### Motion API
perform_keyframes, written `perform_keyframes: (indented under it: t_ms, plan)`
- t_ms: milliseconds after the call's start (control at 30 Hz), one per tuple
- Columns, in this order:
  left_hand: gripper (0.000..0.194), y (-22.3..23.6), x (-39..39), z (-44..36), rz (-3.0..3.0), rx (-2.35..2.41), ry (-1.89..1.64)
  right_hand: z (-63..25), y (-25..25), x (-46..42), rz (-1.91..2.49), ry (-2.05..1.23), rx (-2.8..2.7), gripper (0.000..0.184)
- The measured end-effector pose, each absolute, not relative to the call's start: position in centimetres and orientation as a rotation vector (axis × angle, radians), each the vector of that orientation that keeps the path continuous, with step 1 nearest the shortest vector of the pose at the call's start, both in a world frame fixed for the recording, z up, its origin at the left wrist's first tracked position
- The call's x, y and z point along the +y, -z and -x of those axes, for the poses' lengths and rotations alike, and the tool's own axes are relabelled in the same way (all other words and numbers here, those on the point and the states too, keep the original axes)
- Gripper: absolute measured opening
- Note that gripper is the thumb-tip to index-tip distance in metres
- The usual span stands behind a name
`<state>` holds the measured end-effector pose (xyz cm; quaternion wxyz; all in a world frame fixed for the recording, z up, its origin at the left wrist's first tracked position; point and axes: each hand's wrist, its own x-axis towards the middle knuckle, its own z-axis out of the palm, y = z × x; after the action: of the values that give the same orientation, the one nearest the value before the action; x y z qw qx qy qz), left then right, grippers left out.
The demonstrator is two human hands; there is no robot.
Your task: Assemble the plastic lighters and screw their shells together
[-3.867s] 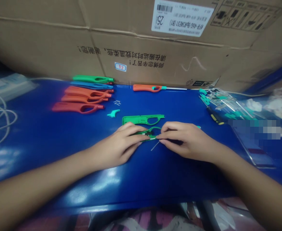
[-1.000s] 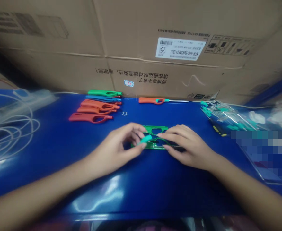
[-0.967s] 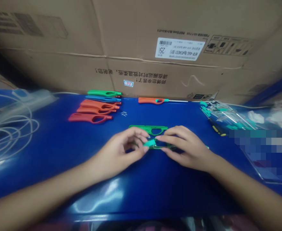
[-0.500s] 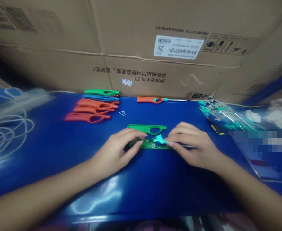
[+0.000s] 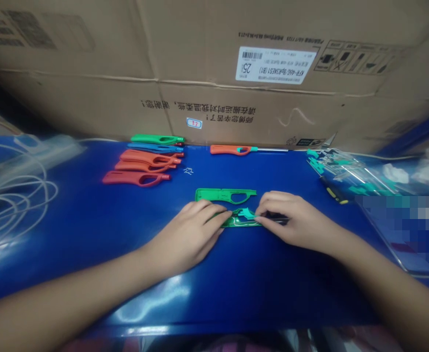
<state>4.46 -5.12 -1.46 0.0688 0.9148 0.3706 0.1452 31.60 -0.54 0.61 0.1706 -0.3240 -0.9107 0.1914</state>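
A green lighter half-shell (image 5: 239, 225) lies on the blue table with small parts and a thin pale wire inside. My left hand (image 5: 196, 232) is closed over its left end, hiding that part. Pinched between the thumb and forefinger of my right hand (image 5: 298, 220) is the teal trigger (image 5: 247, 213), set at the shell's finger opening. A metal tube (image 5: 277, 219) runs rightward from there, partly under my right fingers. Just behind, the matching green half-shell (image 5: 220, 195) rests with its hollow side up, touched by neither hand.
Green, blue, orange and red lighter shells (image 5: 137, 178) lie at back left beside tiny pale pieces (image 5: 188, 171). An orange lighter (image 5: 229, 149) lies before the cardboard box (image 5: 200, 58). At right are a bag of teal parts (image 5: 361, 171) and a black-yellow tool (image 5: 335, 194); white cable (image 5: 49, 195) coils left.
My left hand has shifted rightward and its fingers have closed down over the shell, covering more of it. My right hand keeps its pinch on the trigger. The view has moved slightly.
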Motion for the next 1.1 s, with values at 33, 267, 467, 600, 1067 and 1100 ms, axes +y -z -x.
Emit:
perform_keyframes:
  t_ms: [33,267,467,600,1067,1100]
  plan:
    - [0.036,1.5,-5.3,-4.5,-2.773,1.111,-0.430,-31.7,-0.6,-0.5,0.899,-0.550,-2.606,0.009]
    - [0.043,1.2,-6.3,-4.8,-2.776,1.063,-0.363,-32.0,-1.2,-0.5,0.825,-0.581,-2.658,0.013]
    - [0.046,1.2,-6.4,-4.7,-2.794,1.063,-0.345,-32.0,-1.0,-0.4,0.813,-0.614,-2.659,0.010]
    - [0.051,1.0,-6.8,-5.0,-2.898,1.072,-0.269,-31.9,-1.1,-0.5,0.810,-0.597,-2.667,0.011]
    - [0.049,1.3,-6.6,-4.6,-2.818,1.043,-0.350,-32.1,-0.8,-0.4,0.749,-0.602,-2.669,0.014]
    - [0.047,1.3,-6.5,-4.7,-2.792,1.042,-0.379,-32.1,-0.8,-0.4,0.743,-0.604,-2.668,0.014]
